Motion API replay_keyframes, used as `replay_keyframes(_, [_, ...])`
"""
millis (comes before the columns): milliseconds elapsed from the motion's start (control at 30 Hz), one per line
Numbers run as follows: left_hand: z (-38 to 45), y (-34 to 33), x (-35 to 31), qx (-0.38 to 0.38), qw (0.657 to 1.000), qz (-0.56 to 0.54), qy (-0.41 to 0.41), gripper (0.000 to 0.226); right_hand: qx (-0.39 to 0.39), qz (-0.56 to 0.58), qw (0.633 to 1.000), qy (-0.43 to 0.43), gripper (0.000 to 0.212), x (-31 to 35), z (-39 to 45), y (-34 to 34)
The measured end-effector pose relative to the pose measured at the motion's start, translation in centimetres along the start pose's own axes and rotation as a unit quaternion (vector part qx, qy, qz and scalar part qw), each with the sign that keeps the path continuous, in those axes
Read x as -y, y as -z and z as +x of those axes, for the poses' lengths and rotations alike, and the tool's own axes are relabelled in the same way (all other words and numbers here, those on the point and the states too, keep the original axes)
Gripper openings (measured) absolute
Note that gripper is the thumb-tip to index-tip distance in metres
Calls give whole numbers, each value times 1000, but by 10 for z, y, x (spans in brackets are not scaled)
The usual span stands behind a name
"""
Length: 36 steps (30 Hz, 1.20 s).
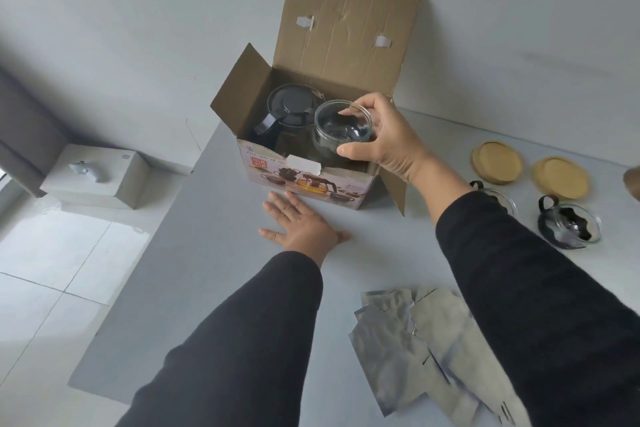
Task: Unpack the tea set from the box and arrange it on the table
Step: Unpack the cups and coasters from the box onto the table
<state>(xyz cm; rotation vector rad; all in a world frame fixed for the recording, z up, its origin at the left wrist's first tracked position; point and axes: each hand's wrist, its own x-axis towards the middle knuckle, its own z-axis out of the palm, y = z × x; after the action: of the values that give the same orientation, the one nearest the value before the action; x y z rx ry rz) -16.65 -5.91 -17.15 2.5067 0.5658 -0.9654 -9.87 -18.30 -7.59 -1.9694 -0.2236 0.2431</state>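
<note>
A glass cup over the open box.
The right hand (pixel 382 135) has its grip clamped on the glass cup (pixel 343 126), just above the box (pixel 304 180). The left hand (pixel 301 224) lies flat, fingers apart, on the surface (pixel 207 253) near the box.

One open cardboard box (pixel 308 180) stands at the table's far side, holding one black-lidded teapot (pixel 287 107). Glass cups number three: one (pixel 343 125) over the box, two (pixel 568 225) at right, one mostly hidden. Two wooden coasters (pixel 496 157) lie far right. Several grey cardboard dividers (pixel 426 350) lie near; their number is unclear.
</note>
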Motion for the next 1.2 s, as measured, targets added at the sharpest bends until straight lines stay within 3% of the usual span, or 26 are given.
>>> replay_keyframes(233, [-5,1,0,-14,1000,16,-4,132,-176,127,976,22,82,-11,-42,-1])
replay_keyframes(500, [-12,-10,2,-59,998,16,-17,120,-306,152,940,14,73,-41,-125,28])
replay_keyframes(700, [-30,-39,-18,-104,993,-39,28,111,-379,124,916,-33,70,-90,-191,65])
replay_keyframes(967, [-41,-71,-37,-143,988,-51,32,107,-358,19,924,-133,73,-163,-272,111])
replay_keyframes(1200, [-37,-79,-36,-176,982,-59,20,103,-327,-2,934,-144,74,-196,-298,143])
